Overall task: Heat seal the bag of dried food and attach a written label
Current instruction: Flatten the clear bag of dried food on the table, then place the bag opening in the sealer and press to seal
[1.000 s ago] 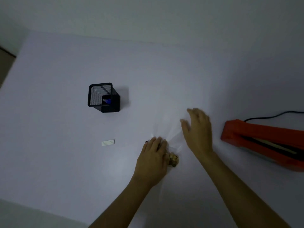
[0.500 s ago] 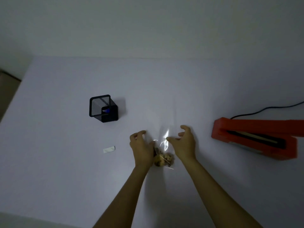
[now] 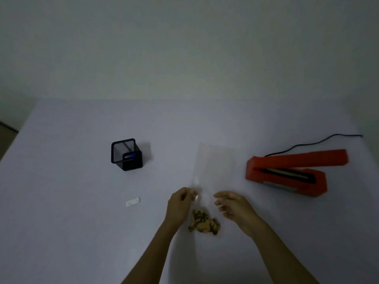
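Note:
A clear plastic bag (image 3: 215, 160) lies stretched away from me on the white table (image 3: 71, 160), its top end far from me. Dried food (image 3: 205, 223), yellow-brown bits, sits bunched in its near end between my wrists. My left hand (image 3: 178, 206) pinches the bag's left edge just above the food. My right hand (image 3: 233, 206) is at the bag's right side with fingers curled on the film. A small white label (image 3: 132, 201) lies to the left of my hands. The red heat sealer (image 3: 287, 171) stands to the right with its arm raised.
A black mesh pen holder (image 3: 126, 154) with a blue-tipped pen inside stands at the back left. The sealer's black cable (image 3: 307, 143) runs off to the right. A plain wall rises behind the table's far edge.
My hands went from pressing flat on the bag to gripping its two sides. The food has slid to the near end and the film now spreads out away from me. The view tilted up.

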Demonstrator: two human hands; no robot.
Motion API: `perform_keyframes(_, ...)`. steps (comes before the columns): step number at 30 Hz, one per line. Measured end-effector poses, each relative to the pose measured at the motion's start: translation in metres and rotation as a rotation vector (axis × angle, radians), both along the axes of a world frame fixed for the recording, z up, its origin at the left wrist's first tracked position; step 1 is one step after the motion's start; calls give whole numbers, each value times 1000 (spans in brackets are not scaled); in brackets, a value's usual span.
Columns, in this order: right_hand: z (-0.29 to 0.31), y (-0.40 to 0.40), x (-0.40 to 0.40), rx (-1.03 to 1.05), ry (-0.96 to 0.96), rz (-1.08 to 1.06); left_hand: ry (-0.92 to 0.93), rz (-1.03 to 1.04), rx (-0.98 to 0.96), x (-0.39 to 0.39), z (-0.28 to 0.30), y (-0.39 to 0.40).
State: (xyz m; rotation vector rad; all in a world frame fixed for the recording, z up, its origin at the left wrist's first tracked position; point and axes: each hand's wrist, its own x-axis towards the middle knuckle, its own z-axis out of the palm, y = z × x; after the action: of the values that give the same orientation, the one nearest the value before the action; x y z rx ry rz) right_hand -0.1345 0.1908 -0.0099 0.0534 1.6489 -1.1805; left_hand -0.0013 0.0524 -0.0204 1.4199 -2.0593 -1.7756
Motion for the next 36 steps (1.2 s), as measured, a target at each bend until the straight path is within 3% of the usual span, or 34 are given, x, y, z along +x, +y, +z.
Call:
perform_keyframes(12,46,114,10,29,97,-222,92,-158,181,-17,24,85)
perform_keyframes(19,47,147,-17,63,45,-291,132,-205,101,-75,27,115)
perform_keyframes(26,36,169,-62,42,121,-530,38,-213,119,-110,18,140)
perform_keyframes(31,28,168,-86,58,226,-499,-21,-166,201,-127,17,150)
perform_keyframes(36,23,165,-103,44,249,-440,58,-113,199,-148,14,154)
